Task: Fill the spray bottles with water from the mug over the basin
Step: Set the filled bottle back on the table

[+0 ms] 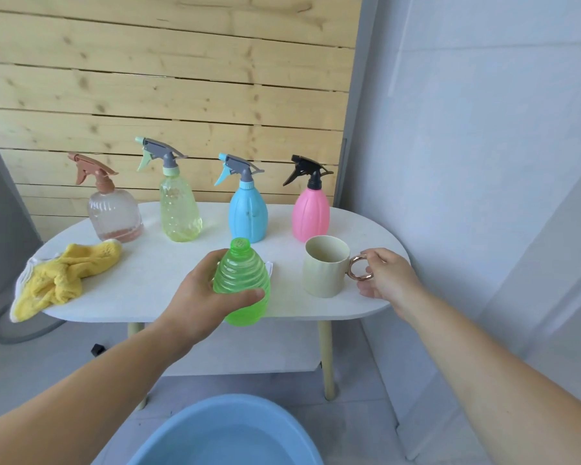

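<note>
White table [155, 280]; green bottle [244, 280] within left grip [202, 297]

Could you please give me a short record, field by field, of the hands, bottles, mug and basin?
left hand: grips green bottle, spray head off
right hand: holds the mug by its gold handle
mug: upright on table
back row: clear bottle, yellow bottle, blue bottle, pink bottle, spray heads on
cloth: yellow, crumpled, table's left end
basin: blue, below the table's front
</note>
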Available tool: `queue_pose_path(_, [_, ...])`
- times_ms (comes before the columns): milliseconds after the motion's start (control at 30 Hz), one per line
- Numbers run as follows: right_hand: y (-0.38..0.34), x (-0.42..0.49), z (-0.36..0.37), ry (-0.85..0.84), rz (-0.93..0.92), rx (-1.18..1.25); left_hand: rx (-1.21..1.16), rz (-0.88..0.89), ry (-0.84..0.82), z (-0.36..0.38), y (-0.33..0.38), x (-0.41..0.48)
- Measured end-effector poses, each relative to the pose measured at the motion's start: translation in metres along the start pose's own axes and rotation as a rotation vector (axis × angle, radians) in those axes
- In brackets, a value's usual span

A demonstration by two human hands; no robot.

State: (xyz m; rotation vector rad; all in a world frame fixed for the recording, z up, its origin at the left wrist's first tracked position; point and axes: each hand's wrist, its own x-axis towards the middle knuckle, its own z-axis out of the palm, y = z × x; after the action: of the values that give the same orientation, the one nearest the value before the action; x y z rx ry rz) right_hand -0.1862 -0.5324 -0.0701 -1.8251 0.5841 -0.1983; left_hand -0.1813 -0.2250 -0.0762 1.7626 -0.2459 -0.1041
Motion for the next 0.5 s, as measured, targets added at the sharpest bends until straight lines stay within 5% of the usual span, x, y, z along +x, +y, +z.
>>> queue_pose_path(267, [-0.003, -0.004, -0.001, 0.108, -0.038, -0.146, 0.009, -0.002, 0.005, 0.002, 0.003, -0.001])
queue_pose_path(400, [-0.026, -0.016, -0.002, 0.301, -0.264, -0.287, 0.011, -0.012, 0.011, -0.003, 0.002, -0.002])
queue_pose_path(500, [-0.056, -0.037, 0.01, 0.255, -0.445, -0.212, 0.005, -0.02, 0.033, -0.012, 0.002, 0.0])
